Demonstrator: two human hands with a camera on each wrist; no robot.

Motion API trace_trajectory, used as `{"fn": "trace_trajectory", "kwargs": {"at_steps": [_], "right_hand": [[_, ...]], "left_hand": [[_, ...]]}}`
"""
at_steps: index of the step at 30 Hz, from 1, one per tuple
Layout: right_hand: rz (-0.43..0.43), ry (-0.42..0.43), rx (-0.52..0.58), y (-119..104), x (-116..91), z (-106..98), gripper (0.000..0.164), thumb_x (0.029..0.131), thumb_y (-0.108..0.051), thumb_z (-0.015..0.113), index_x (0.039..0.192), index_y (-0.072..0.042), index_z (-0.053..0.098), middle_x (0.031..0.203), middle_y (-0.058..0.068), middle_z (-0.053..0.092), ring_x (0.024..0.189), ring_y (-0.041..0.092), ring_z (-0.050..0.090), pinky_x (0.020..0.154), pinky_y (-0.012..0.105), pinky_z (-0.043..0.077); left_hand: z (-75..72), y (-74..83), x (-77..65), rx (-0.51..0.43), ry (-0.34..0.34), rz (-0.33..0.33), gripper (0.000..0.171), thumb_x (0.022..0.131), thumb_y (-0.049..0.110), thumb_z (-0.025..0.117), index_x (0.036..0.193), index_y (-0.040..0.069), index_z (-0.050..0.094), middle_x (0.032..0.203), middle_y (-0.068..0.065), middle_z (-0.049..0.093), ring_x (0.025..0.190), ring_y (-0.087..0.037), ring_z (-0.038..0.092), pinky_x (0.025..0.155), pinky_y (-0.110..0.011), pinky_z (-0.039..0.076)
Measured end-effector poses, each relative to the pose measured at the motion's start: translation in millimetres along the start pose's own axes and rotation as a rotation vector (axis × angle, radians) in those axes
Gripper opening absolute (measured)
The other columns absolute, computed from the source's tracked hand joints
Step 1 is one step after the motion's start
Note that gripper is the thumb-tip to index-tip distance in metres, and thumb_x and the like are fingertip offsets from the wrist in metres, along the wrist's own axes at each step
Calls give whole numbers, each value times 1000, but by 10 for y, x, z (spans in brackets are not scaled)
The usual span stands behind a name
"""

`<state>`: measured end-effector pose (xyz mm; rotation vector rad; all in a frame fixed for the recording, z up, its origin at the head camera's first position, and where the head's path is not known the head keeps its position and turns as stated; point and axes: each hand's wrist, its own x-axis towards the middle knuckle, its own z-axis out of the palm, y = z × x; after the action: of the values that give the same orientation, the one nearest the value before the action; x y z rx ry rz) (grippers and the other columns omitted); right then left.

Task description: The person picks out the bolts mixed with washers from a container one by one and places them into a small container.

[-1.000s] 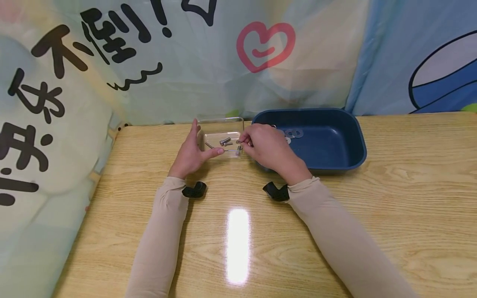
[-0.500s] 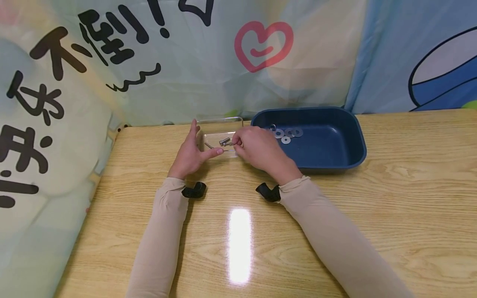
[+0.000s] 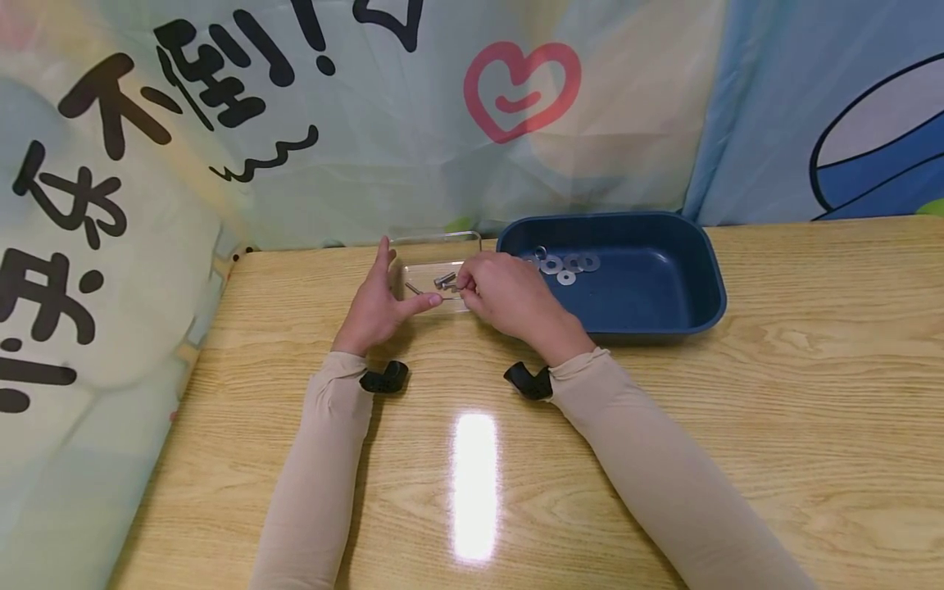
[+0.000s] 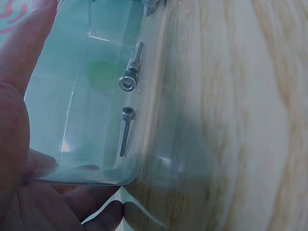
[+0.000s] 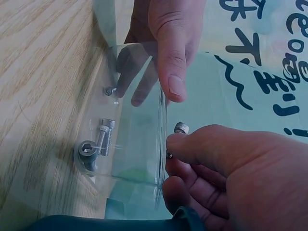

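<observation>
In the head view my left hand [image 3: 374,311] holds a clear plastic box [image 3: 435,238] by its left end, thumb over the near rim and fingers along the end wall. Several metal socket-head screws [image 3: 444,280] lie inside it; one of them, a screw [image 4: 125,131], is by itself near the left hand in the left wrist view. My right hand [image 3: 509,295] reaches over the box's right end with fingers bent. The right wrist view shows it pinching a socket-head screw [image 5: 181,128], partly hidden by the thumb, at the rim.
Right of the box stands a dark blue basin [image 3: 649,287]. Several flat washers [image 3: 565,278] lie at its left end. A printed cloth [image 3: 369,180] hangs behind the wooden table [image 3: 627,442].
My right hand has moved left, farther over the box, uncovering more washers in the basin. Over the last half second it has shifted only slightly. My left hand has stayed at the box.
</observation>
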<state>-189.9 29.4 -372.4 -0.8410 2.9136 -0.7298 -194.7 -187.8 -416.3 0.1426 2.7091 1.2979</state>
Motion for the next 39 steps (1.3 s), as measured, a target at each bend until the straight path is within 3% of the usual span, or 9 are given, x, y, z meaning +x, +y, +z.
{"fn": "trace_trajectory", "kwargs": {"at_steps": [11, 26, 39], "right_hand": [[-16, 11, 17, 14, -15, 7, 11, 97, -9, 62, 98, -6, 73, 96, 6, 68, 84, 21, 61, 76, 39, 53], [-42, 29, 30, 23, -134, -98, 13, 97, -12, 66, 106, -5, 73, 106, 8, 68, 100, 26, 61, 83, 42, 52], [-24, 14, 28, 108, -274, -221, 17, 97, -13, 68, 112, -7, 72, 106, 9, 65, 98, 26, 60, 86, 44, 51]], "left_hand": [[1, -10, 2, -11, 1, 2, 120, 86, 41, 81, 161, 8, -7, 165, -16, 19, 149, -34, 24, 118, -48, 27], [-4, -13, 0, -8, 1, -1, 121, 85, 44, 81, 162, 9, -7, 166, -16, 19, 150, -34, 23, 119, -49, 26], [-8, -6, 3, -2, -4, -13, 122, 84, 42, 82, 162, 10, -7, 166, -15, 19, 150, -34, 22, 119, -49, 24]]}}
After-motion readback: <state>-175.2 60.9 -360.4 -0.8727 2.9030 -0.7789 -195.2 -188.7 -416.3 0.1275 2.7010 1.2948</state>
